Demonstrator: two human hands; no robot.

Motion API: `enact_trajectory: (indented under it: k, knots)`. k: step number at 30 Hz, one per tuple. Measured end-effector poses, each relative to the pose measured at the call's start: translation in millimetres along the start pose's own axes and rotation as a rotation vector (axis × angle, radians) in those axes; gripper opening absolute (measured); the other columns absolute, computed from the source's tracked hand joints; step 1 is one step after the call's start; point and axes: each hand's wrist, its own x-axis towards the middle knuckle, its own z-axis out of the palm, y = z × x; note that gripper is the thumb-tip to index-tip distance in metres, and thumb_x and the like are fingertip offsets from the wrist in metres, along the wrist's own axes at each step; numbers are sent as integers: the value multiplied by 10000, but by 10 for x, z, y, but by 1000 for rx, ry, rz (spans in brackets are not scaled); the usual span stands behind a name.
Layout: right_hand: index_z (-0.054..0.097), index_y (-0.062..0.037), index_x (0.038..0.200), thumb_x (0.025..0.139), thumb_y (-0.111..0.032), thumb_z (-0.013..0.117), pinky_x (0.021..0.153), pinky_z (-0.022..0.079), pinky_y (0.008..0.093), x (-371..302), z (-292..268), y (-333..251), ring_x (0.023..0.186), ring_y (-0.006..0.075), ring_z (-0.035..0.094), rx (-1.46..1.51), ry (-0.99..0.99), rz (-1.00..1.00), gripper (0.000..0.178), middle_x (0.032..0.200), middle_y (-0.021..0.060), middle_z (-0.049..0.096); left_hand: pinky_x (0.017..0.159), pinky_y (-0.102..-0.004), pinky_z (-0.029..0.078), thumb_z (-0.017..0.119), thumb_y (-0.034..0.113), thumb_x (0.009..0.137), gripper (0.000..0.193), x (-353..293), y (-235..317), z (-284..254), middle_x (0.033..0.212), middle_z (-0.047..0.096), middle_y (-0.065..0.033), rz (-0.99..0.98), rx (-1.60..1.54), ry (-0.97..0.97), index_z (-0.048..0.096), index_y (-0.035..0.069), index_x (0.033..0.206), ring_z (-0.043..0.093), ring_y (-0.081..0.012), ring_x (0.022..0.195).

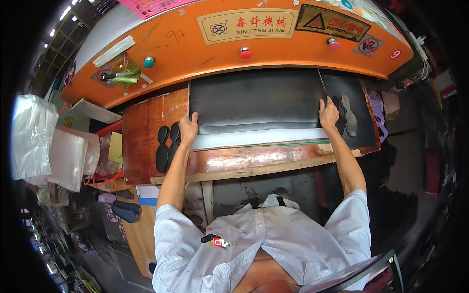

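Observation:
A wide black panel (255, 100) lies flat on the reddish-brown worktable, its far edge under the orange machine. A pale strip (259, 139) runs along its near side. My left hand (188, 129) grips the panel's left edge, thumb on top, while my right hand (329, 115) is closed at the right edge; its fingertips are partly hidden. Just left of my left hand lie black shoe soles (162, 149) in a pair. Beside my right hand are a grey sole (349, 117) and a darker one, on a second black sheet (364, 129).
The orange machine front (171, 58) spans the far side, with a green button (149, 62) and red buttons (245, 52). Clear plastic bags (34, 136) hang at the left. Below them sits a dark blue shoe (126, 211). A wooden rail (244, 172) edges the table near me.

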Motion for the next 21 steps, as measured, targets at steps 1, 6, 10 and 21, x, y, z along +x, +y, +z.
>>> enact_trajectory:
  k: [1,6,10,21]
  knots:
    - [648,-24,1267,1037,-320,615,844,527,589,21,-14,-34,993,505,685,-14,-33,-5,376,1081,272,728,867,-422,540,652,203,1024,315,13,-1,2,966,758,-285,-17,-33,6,706,-68,1177,755,-377,956]
    - [643,25,1222,888,-197,775,956,484,487,-117,-170,-372,1101,407,574,-133,115,-314,422,1223,205,639,920,-317,505,679,119,1009,298,-281,-16,7,1156,748,-120,-191,-541,14,686,-93,1218,669,-169,1027]
    - [664,17,1249,812,-361,869,1074,486,466,-230,-63,-1047,1240,370,603,289,-267,-641,613,1322,192,661,1057,-396,565,716,115,1001,204,-723,296,374,1053,670,-113,-585,-999,59,628,-48,1087,681,-287,1106]
    - [709,127,1042,787,-91,644,768,619,352,-244,410,-1815,979,324,711,-345,-421,-1350,342,1108,293,711,899,-367,645,620,170,1076,230,-901,872,1197,962,708,-209,-626,-1009,-88,548,13,925,756,-291,926]
